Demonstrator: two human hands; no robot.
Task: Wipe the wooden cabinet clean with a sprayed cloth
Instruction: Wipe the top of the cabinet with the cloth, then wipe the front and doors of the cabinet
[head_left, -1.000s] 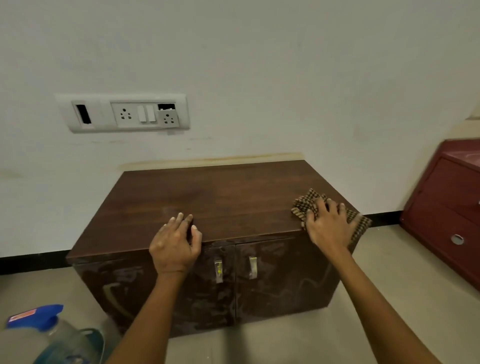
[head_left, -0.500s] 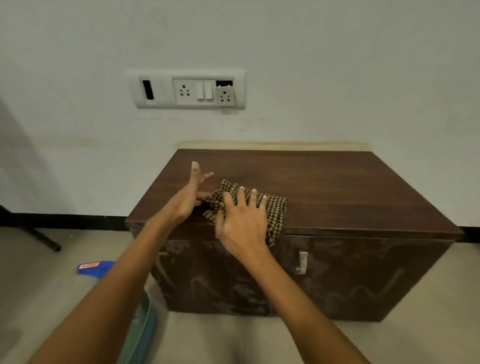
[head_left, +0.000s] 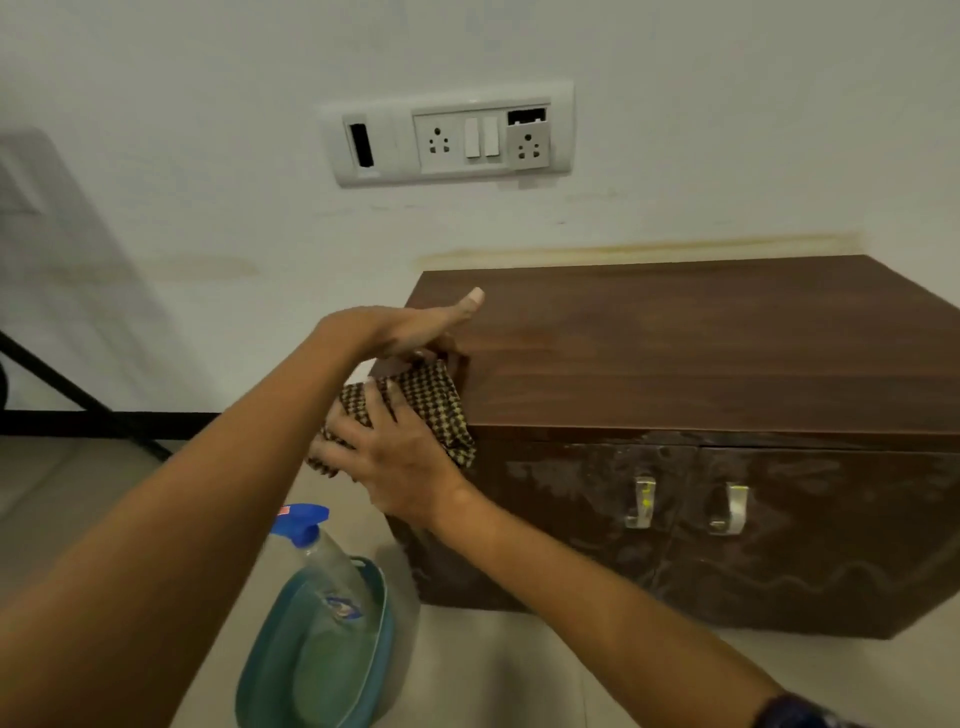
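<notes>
now, cloth (head_left: 441, 402): draped over front-left corner of wooden cabinet (head_left: 675, 353)
right hand (head_left: 402, 460): fingers spread flat, pressing the cloth
left hand (head_left: 410, 332): fingers straight, set edge-on on cabinet top, just behind cloth

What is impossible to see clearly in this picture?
Head view:
- Left hand: fingers hidden behind its palm and the checked brown cloth.
- Dark wooden cabinet: right end cut off by the frame edge; near left corner covered by cloth and right hand.
- Clear spray bottle with blue trigger: label blurred.
</notes>
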